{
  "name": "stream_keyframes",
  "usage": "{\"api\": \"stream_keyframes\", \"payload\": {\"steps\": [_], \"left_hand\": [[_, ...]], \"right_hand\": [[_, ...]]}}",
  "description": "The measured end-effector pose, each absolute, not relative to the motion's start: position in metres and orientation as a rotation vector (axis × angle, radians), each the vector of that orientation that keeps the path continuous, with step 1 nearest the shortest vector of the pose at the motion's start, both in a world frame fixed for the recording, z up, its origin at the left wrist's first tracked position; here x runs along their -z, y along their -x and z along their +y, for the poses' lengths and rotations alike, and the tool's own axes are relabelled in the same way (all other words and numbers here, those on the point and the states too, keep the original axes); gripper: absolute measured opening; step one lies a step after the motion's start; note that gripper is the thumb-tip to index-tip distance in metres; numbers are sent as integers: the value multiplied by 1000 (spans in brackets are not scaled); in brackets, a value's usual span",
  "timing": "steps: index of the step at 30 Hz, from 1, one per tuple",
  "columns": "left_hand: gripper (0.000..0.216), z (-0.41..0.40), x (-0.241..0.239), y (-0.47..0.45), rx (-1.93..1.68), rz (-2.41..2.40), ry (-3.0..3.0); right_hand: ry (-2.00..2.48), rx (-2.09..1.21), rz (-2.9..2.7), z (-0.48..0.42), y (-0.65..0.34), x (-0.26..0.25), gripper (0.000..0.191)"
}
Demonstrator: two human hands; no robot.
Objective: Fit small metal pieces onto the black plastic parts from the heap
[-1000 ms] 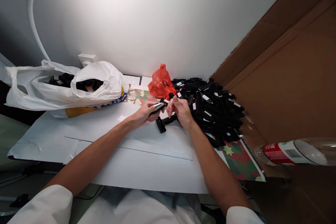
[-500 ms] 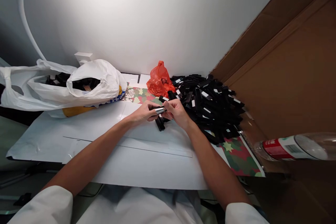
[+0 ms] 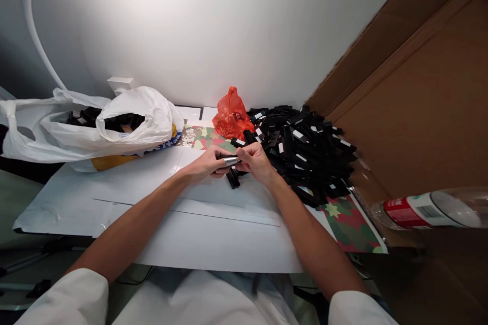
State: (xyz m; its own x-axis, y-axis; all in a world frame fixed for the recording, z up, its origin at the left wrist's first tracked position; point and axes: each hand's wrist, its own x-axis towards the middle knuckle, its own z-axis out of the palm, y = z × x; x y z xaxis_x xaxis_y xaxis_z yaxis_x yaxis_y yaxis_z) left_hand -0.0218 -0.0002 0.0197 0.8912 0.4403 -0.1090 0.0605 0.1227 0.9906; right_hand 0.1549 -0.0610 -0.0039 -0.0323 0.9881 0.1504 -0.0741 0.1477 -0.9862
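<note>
Both hands meet over the middle of the white table (image 3: 217, 244). My left hand (image 3: 208, 163) is closed around a small black piece with a shiny silver part (image 3: 231, 161). At the right end of that same piece, my right hand (image 3: 256, 161) pinches with thumb and fingers. What lies between the right fingertips is too small to make out. Just below the hands rests a loose black piece (image 3: 232, 179). Close to the right hand spreads a large heap of black pieces (image 3: 305, 147), many with white labels.
An orange-red plastic bag (image 3: 231, 114) stands behind the hands. To the left lies an open white plastic bag (image 3: 152, 106) with black things inside. Small pale bits (image 3: 188, 137) sit on a camouflage-patterned sheet (image 3: 209, 134). A cardboard wall (image 3: 419, 86) and clear bottle (image 3: 430, 209) border the right.
The view has shifted very slightly. Both hands keep their hold on the black and silver piece, with only tiny finger movement.
</note>
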Motion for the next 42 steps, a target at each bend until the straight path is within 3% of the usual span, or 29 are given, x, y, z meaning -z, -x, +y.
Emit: {"api": "stream_keyframes", "payload": {"steps": [21, 26, 33, 42], "left_hand": [[44, 3, -13, 17, -438, 594, -1603], [50, 6, -9, 14, -442, 583, -1442], [57, 13, -2, 16, -470, 638, -1245], [58, 21, -6, 19, -631, 649, -1152]], "right_hand": [[1239, -666, -1764, -69, -178, -5, 60], [1154, -765, -1645, -64, -176, -2, 39], [1152, -750, -1540, -63, -171, 0, 30], [1024, -689, -852, -52, -191, 1, 41]]}}
